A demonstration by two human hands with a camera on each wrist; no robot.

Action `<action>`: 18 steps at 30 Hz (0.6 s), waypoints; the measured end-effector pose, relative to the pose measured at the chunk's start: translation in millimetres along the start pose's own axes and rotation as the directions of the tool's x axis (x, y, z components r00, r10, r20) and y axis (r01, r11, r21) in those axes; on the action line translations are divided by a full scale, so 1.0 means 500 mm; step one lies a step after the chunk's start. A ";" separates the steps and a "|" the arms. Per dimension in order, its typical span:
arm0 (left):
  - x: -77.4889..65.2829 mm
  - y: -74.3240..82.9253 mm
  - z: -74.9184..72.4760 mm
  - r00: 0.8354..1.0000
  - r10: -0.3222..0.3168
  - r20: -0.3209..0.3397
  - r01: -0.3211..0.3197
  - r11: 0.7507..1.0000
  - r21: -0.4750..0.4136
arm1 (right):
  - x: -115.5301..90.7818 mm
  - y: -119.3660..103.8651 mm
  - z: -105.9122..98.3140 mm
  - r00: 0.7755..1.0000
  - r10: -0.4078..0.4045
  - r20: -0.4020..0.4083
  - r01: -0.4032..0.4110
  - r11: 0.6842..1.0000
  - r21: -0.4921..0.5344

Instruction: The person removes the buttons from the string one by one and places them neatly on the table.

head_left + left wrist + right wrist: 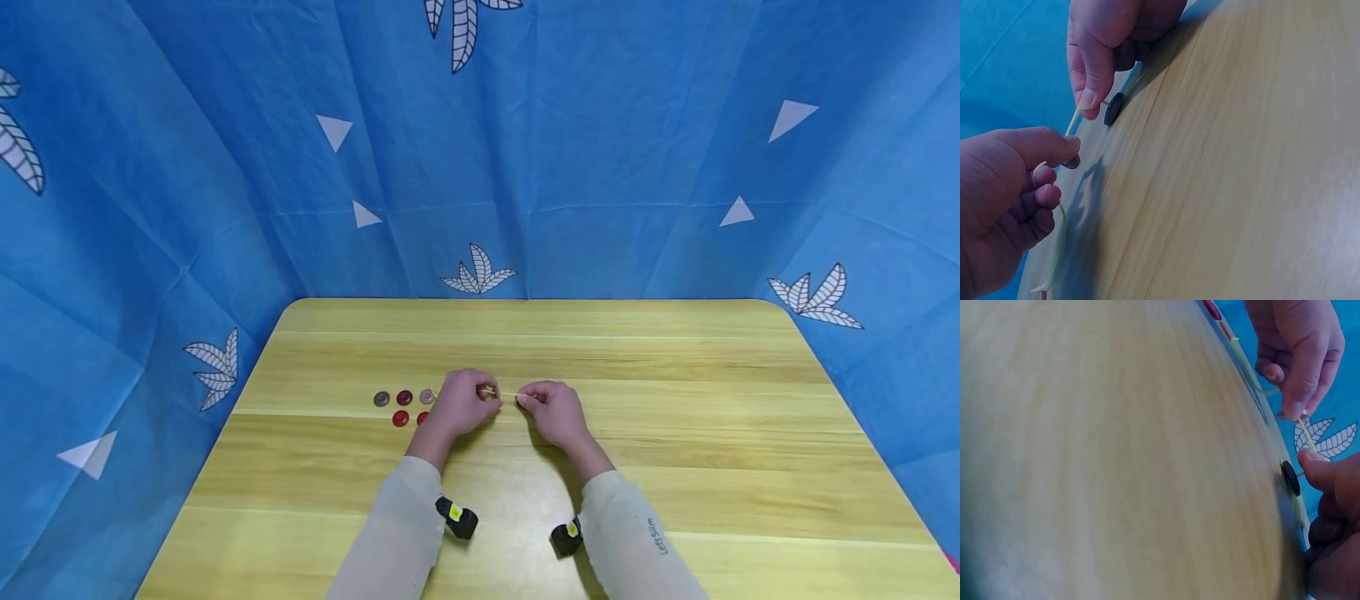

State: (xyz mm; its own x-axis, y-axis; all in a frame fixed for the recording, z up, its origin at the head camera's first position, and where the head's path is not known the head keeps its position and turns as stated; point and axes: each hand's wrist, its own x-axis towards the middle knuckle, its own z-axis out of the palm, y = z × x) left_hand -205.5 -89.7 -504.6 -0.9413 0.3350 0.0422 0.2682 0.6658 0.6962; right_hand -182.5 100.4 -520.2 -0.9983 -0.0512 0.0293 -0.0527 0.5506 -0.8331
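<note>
My left hand pinches a small brownish button between thumb and finger; most of it is hidden. A thin yellow string stretches from there to my right hand, which pinches it between thumb and forefinger. A black button is on the string just past the right fingertips, close to the table. Below the left hand the string's other length hangs in a loose curve. In the right wrist view the black button shows beside the right thumb.
Left of my left hand, loose buttons lie on the wooden table: a grey-brown one, a dark red one, a pinkish one and red ones. A blue curtain hangs behind the table.
</note>
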 end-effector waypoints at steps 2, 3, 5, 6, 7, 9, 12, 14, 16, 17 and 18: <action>-0.003 -0.001 -0.004 1.000 -0.016 -0.009 0.016 1.000 -0.004 | -0.001 -0.001 0.000 1.000 0.003 0.001 -0.003 1.000 -0.001; -0.004 -0.002 -0.006 1.000 -0.024 -0.012 0.024 1.000 -0.007 | -0.001 -0.002 -0.001 1.000 0.005 0.001 -0.005 1.000 -0.001; -0.007 -0.003 -0.011 0.998 -0.052 -0.022 0.052 0.999 -0.005 | 0.000 -0.003 -0.001 1.000 0.011 0.003 -0.011 1.000 0.003; -0.009 -0.004 -0.014 0.997 -0.067 -0.027 0.067 0.998 0.004 | 0.000 -0.003 -0.001 1.000 0.010 0.003 -0.010 1.000 0.002; -0.010 -0.005 -0.016 0.996 -0.079 -0.035 0.079 0.997 0.012 | 0.001 -0.003 -0.001 1.000 0.009 0.003 -0.009 1.000 0.002; -0.013 -0.007 -0.021 0.993 -0.109 -0.045 0.110 0.994 0.025 | 0.002 -0.003 -0.001 1.000 0.006 0.004 -0.006 1.000 0.003; -0.017 -0.014 -0.029 0.991 -0.124 -0.055 0.124 0.992 0.009 | 0.003 -0.002 -0.001 1.000 0.006 0.005 -0.006 1.000 0.005; -0.019 -0.022 -0.032 0.992 -0.107 -0.066 0.107 0.994 -0.016 | 0.003 -0.002 0.000 1.000 0.009 0.008 -0.009 1.000 0.010; -0.021 -0.029 -0.035 0.994 -0.083 -0.078 0.080 0.996 -0.039 | 0.002 -0.001 0.000 1.000 0.011 0.010 -0.011 1.000 0.012; -0.022 -0.032 -0.037 0.994 -0.073 -0.083 0.069 0.996 -0.050 | 0.002 -0.002 0.000 1.000 0.011 0.011 -0.012 1.000 0.012; -0.023 -0.036 -0.038 0.994 -0.067 -0.090 0.063 0.997 -0.050 | 0.001 -0.002 0.001 1.000 0.011 0.012 -0.011 1.000 0.013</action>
State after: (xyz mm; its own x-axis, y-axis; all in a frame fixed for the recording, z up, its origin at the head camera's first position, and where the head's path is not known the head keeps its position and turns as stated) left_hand -203.4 -118.1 -504.0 -0.9718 0.2283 0.0595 0.1978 0.6511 0.7327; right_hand -183.1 99.7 -519.7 -0.9984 -0.0552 0.0133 -0.0411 0.5405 -0.8403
